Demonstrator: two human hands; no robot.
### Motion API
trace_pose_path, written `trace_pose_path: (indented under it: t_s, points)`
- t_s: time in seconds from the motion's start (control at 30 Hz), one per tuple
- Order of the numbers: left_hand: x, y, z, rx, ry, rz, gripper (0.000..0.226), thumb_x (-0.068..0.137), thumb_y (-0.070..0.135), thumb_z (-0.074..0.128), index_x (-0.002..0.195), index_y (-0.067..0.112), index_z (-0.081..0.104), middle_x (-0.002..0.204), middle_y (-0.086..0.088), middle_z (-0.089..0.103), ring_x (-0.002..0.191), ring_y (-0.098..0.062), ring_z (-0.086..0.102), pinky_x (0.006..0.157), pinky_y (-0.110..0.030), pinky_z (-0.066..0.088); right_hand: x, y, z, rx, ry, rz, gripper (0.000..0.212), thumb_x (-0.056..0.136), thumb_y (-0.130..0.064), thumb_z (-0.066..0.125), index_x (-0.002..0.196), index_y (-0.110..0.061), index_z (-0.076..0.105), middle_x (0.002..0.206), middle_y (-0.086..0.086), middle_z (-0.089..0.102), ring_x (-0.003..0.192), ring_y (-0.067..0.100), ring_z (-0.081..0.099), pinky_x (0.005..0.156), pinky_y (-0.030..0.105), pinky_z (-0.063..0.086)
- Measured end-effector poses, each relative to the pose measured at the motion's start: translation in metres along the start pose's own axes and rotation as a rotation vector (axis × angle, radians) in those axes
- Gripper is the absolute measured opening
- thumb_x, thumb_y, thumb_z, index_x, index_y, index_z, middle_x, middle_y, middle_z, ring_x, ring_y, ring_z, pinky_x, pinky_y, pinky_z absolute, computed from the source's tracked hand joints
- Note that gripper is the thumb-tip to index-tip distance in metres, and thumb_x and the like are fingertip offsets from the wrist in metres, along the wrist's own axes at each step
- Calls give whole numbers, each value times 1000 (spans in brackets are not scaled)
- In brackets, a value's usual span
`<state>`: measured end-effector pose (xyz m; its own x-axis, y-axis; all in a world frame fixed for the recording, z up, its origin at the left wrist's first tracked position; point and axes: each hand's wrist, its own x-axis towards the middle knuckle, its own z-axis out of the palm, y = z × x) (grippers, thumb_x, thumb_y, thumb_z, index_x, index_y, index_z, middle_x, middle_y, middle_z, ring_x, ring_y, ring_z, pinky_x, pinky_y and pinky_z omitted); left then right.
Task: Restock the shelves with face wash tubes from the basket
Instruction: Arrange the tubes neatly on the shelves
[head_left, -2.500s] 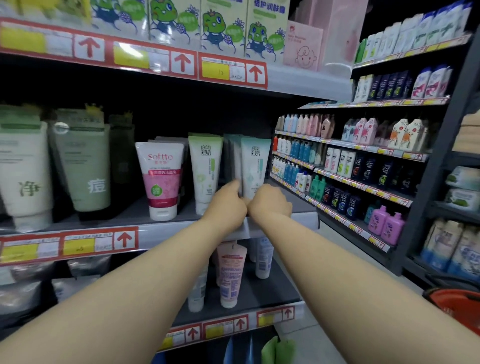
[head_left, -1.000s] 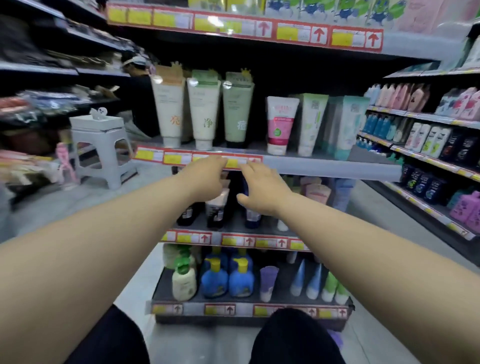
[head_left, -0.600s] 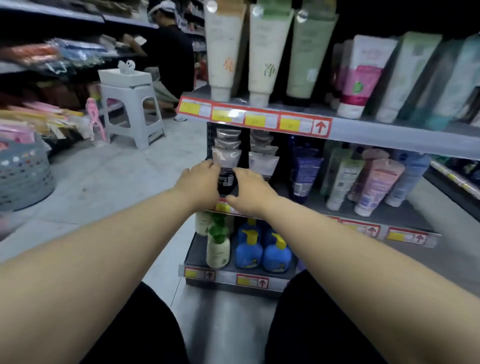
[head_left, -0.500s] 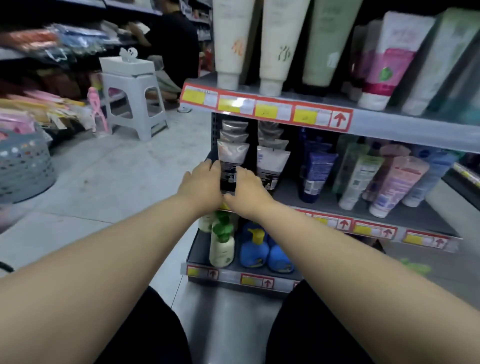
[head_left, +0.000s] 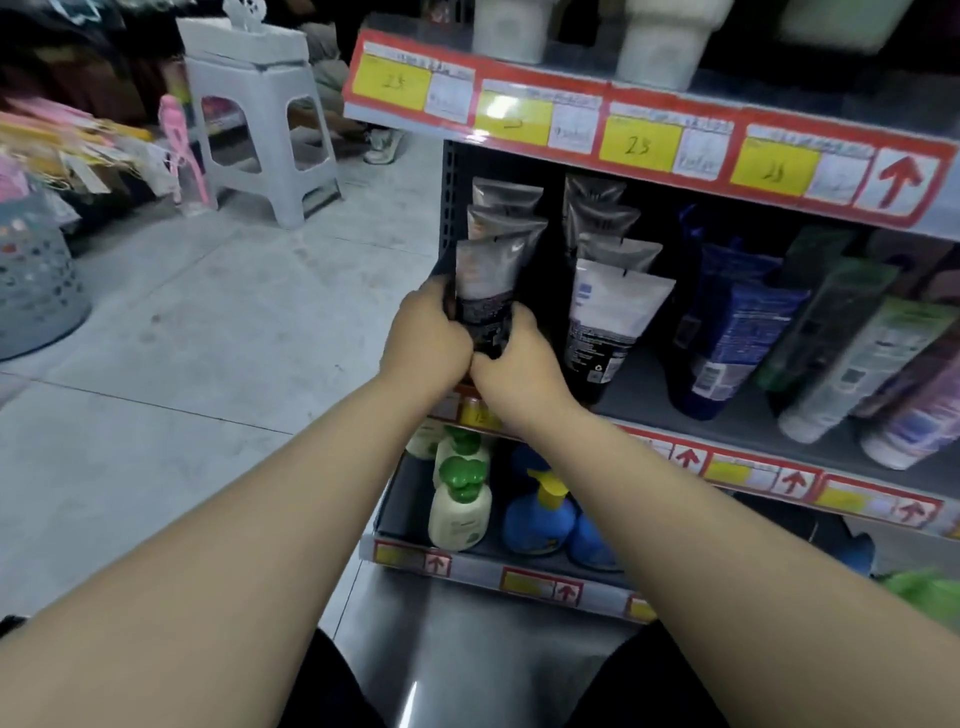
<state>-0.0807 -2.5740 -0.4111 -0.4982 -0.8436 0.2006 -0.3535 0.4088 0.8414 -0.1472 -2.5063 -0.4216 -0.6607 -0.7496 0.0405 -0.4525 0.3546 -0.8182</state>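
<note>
While both hands were at the left end of the middle shelf (head_left: 639, 400), the front face wash tube (head_left: 485, 275) stood cap-down there, w/ two like tubes (head_left: 506, 208) lined up behind it & a white-and-black tube (head_left: 613, 312) just beside it on the right. Left hand (head_left: 423, 338) was curled round the tube's left edge; right hand (head_left: 522, 364) pinched its lower right side, so both were clamped on it, low on the body near the cap. Judging by looks: light, soft plastic, prob. slick, would squash if squeezed hard. Tall & narrow on a small cap, so it could tip & knock the row over. Best hold seemed low, near the stiffer cap end, both sides, light pressure; the flat crimped top was approx. the only other firm spot.
</note>
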Motion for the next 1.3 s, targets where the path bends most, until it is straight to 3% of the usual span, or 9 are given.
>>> trace_pose_path:
  t_s: [0.1, 0.3, 0.43, 0.5, 0.63, 0.83, 1.07, 1.23, 1.3]
  points:
    - [0, -6, -1, -39, -10, -50, 33, 87, 2, 43, 111, 12, 64, 100, -4, 65, 91, -18, 59, 66, -14, 41, 2, 0, -2, 29, -15, 7, 52, 80, -14, 62, 128, -9, 43, 118, 14, 58, 110, 29, 56, 92, 39, 48]
    - [6, -16, 0, -57, 30, -45, 25, 86, 3, 44, 94, 17, 64, 98, 3, 62, 84, -7, 52, 59, -4, 33, 11, -5, 2, 70, 65, 55, 42, 70, -32, 69, 106, -14, 58, 107, 11, 62, 103, 26, 59, 91, 39, 49]
    - [9, -17, 5, -160, 20, -95, 32, 87, 3, 46, 116, 13, 54, 118, -3, 59, 101, -10, 52, 78, -16, 41, 24, -2, 11, 151, 117, 91, 36, 60, -35, 62, 90, -16, 63, 93, 10, 67, 95, 28, 64, 86, 46, 53]
    - [12, -15, 8, -232, -11, -135, 47, 86, 3, 45, 131, 16, 45, 129, -1, 55, 116, -13, 51, 95, -27, 42, 25, -7, 9, 320, 102, 137, 36, 65, -21, 64, 100, -14, 64, 93, 8, 70, 91, 22, 67, 85, 43, 56]
    - [26, -11, 14, -353, -120, -158, 69, 81, 2, 42, 146, 21, 31, 141, 1, 47, 128, -15, 46, 106, -31, 39, 35, -7, 7, 492, 101, 190, 82, 67, -15, 67, 140, -23, 31, 119, 0, 62, 105, 16, 63, 90, 36, 54]
    - [40, -10, 21, -406, -186, -183, 65, 79, -9, 37, 137, 19, 44, 120, 3, 61, 109, -11, 59, 85, -18, 49, 47, 3, -1, 530, -11, 145, 72, 73, 10, 57, 133, -26, 40, 110, -1, 65, 99, 10, 64, 72, 19, 54]
    - [42, -10, 12, -440, -165, -213, 63, 82, -11, 40, 137, 21, 44, 113, 3, 58, 94, -9, 57, 59, -5, 47, 40, 1, 12, 409, 39, 136, 79, 48, -41, 62, 124, -34, 45, 120, 1, 58, 110, 17, 59, 96, 41, 50]
    - [42, -12, 10, -440, -255, -261, 75, 73, 1, 43, 143, 27, 36, 134, -3, 55, 117, -20, 56, 96, -38, 51, 34, 4, -4, 428, -36, 96, 49, 75, -4, 63, 113, -32, 49, 103, -7, 65, 96, 8, 63, 79, 23, 52]
    - [43, -15, 10, -475, -262, -307, 79, 70, -3, 43, 143, 23, 34, 131, -3, 57, 116, -23, 57, 93, -41, 52, 33, 5, -9, 417, -55, 90, 49, 78, -2, 62, 119, -26, 50, 102, -8, 66, 94, 5, 63, 74, 17, 49]
